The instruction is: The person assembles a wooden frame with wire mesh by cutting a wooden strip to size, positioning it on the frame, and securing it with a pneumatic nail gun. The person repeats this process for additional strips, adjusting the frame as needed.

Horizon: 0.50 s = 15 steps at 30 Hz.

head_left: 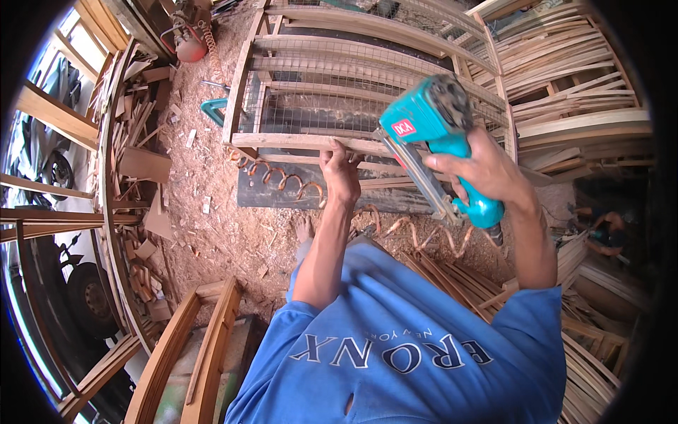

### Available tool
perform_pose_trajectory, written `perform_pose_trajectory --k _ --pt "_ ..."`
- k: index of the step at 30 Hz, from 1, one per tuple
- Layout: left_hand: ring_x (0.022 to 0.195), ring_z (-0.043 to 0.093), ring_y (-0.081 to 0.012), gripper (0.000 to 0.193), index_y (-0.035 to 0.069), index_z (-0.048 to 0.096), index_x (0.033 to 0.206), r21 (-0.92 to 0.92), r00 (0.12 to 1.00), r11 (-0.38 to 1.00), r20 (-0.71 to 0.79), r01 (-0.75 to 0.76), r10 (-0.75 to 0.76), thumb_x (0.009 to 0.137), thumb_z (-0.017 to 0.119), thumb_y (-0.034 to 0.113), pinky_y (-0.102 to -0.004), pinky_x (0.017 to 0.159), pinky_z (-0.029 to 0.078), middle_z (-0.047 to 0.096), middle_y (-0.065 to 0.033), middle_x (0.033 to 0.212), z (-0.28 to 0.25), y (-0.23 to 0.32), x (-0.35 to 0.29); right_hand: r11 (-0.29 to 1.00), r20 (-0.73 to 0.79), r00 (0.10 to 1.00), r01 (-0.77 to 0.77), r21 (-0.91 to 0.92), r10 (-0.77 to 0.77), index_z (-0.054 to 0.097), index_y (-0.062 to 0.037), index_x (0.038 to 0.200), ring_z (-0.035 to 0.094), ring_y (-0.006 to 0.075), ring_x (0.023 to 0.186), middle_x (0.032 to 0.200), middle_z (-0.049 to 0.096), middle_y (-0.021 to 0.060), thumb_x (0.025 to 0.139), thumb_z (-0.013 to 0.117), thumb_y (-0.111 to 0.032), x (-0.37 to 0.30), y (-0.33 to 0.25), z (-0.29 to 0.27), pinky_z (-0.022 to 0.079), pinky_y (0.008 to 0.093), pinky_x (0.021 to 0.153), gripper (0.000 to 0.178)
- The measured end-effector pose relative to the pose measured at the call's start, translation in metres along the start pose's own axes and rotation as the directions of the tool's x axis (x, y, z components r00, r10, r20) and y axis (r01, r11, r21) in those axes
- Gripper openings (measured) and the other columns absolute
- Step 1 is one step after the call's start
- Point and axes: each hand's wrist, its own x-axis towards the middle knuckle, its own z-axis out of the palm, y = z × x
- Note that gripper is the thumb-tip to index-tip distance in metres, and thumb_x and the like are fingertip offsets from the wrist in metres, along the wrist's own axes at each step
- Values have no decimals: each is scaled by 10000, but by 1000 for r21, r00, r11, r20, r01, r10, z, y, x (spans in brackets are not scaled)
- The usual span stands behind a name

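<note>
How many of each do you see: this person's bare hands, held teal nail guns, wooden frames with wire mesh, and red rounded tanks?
Person's bare hands: 2 (left hand, right hand)
Teal nail gun: 1, held in the right hand
Wooden frame with wire mesh: 1, its near edge held by the left hand
Red rounded tank: 1
Total: 5

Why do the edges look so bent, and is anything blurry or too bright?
Head view: the fisheye lens seems to bow the long timber at left and leaves black corners. Same head view: daylight glares at far left, the right edge is dim, and the dark top of the nail gun looks soft.
</note>
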Motion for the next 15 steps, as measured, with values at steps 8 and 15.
perform_pose_trajectory --k 8,15 --pt "854 522 -132 325 125 522 1004 53 999 999 -37 -7 9 1013 627 432 -392 826 467 534 1 902 -5 0 5 993 109 993 -31 -117 44 663 50 957 575 129 460 645 591 46 890 715 -239 30 -23 0 453 314 410 301" --pt "856 528 -131 319 113 545 1024 59 1000 998 -7 -12 12 1015 626 422 -363 813 456 555 -6 910 -10 -5 8 987 146 985 -69 -148 91 597 34 962 558 124 448 666 568 43 875 743 -214 41 -19 2 437 292 379 301"
